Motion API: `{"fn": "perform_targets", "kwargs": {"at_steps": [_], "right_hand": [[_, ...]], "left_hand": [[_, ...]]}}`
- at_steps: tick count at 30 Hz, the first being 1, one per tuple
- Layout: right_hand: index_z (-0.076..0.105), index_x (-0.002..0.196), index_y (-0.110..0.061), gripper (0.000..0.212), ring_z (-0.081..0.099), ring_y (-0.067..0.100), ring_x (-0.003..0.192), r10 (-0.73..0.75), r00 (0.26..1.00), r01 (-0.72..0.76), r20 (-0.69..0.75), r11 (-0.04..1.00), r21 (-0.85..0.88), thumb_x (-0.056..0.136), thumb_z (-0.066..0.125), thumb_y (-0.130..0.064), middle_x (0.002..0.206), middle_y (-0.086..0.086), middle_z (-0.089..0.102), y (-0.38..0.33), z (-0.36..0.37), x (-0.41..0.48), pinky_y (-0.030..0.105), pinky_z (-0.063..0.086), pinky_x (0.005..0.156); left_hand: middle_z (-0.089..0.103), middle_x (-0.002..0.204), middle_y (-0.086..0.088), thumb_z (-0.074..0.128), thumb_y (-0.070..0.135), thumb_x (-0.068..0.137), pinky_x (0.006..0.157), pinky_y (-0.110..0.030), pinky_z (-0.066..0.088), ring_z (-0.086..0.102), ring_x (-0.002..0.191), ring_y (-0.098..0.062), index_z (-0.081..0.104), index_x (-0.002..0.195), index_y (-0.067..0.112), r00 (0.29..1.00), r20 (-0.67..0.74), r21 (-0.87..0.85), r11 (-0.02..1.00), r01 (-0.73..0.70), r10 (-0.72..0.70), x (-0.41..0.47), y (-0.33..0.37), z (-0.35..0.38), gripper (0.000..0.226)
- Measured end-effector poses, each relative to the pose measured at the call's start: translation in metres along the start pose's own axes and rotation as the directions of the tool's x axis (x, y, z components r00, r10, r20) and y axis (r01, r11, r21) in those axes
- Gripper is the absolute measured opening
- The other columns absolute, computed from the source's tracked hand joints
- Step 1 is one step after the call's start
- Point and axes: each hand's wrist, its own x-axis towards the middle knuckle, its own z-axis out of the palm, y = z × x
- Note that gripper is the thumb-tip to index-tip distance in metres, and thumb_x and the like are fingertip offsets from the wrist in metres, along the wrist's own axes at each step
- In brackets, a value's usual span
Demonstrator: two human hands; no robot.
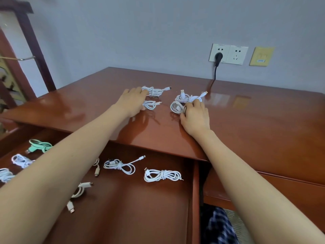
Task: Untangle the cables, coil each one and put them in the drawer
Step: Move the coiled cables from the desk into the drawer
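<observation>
Several coiled white cables lie on the red-brown desk top [246, 120]. My left hand [132, 102] reaches over two of them: its fingers curl on the end of the far left coil [155, 91], and its thumb is at the near left coil [150, 105]. My right hand [195, 116] grips the near right coil [176, 107], fingertips touching the far right coil [187, 98]. Below the desk edge the drawer [192, 199] stands open. It holds several coiled cables, among them a green one [40, 146] and white ones [119, 166] [161, 175].
A wall socket with a black plug [219, 56] sits behind the desk, its cord dropping to the desk top. A closed drawer front [281, 191] is right of the open drawer. Plaid cloth [218, 226] shows at the bottom. A dark wooden frame [33, 44] stands at the left.
</observation>
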Motion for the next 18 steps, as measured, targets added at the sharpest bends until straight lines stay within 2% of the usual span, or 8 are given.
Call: {"fn": "perform_targets", "kwargs": {"at_steps": [4,7,9,12,15,18], "right_hand": [[0.053,0.115,-0.005,0.032,0.045,0.032,0.114,-0.073,0.997,0.074,-0.034,0.997,0.018,0.094,0.047,-0.029,0.121,0.013,0.054,-0.001,-0.005,-0.008,0.035,0.030,0.090],[0.057,0.114,-0.006,0.031,0.049,0.033,0.110,-0.152,0.977,0.169,-0.152,0.980,0.108,0.087,0.054,-0.021,0.114,0.013,0.060,-0.008,-0.012,-0.025,0.035,0.030,0.087],[0.060,0.111,-0.006,0.031,0.051,0.033,0.109,-0.186,0.962,0.219,-0.197,0.962,0.162,0.083,0.060,-0.019,0.110,0.013,0.062,-0.015,-0.020,-0.035,0.035,0.030,0.087],[0.060,0.110,-0.011,0.030,0.050,0.028,0.109,-0.218,0.967,0.240,-0.132,0.954,0.180,0.082,0.061,-0.023,0.111,0.007,0.062,-0.026,-0.037,-0.048,0.032,0.032,0.086],[0.061,0.104,-0.015,0.028,0.054,0.024,0.103,-0.196,0.980,0.200,-0.045,0.937,0.286,0.079,0.063,-0.027,0.106,0.003,0.062,-0.040,-0.052,-0.062,0.032,0.039,0.082],[0.063,0.093,-0.018,0.024,0.060,0.023,0.093,-0.179,0.981,0.132,0.078,0.903,0.408,0.074,0.068,-0.033,0.095,0.001,0.066,-0.054,-0.061,-0.082,0.031,0.048,0.079]], "left_hand": [[0.042,0.128,-0.012,0.055,0.020,0.092,0.088,-0.038,0.038,0.045,0.117,-0.032,0.051,0.123,0.007,0.999,0.047,-0.074,0.997,-0.003,0.006,-0.016,0.001,-0.010,0.033],[0.054,0.118,-0.004,0.052,0.016,0.092,0.078,-0.036,0.040,0.048,0.111,-0.026,0.052,0.115,0.014,1.000,-0.022,-0.175,0.984,-0.021,0.018,-0.038,0.004,-0.023,0.023],[0.059,0.111,0.000,0.057,0.024,0.090,0.075,-0.034,0.040,0.049,0.106,-0.023,0.053,0.109,0.020,0.997,-0.057,-0.231,0.971,-0.062,0.050,-0.053,0.004,-0.037,0.020],[0.058,0.099,0.008,0.069,0.037,0.080,0.078,-0.031,0.038,0.049,0.099,-0.015,0.059,0.103,0.027,0.990,-0.001,-0.257,0.957,-0.136,0.141,-0.076,0.003,-0.057,0.026],[0.061,0.093,0.013,0.076,0.037,0.073,0.080,-0.028,0.041,0.052,0.090,-0.008,0.062,0.094,0.033,0.970,0.117,-0.307,0.937,-0.168,0.212,-0.099,0.002,-0.069,0.025],[0.064,0.086,0.018,0.079,0.033,0.071,0.073,-0.013,0.040,0.056,0.082,0.006,0.063,0.089,0.033,0.929,0.272,-0.384,0.913,-0.135,0.252,-0.121,0.002,-0.073,0.024]]}}
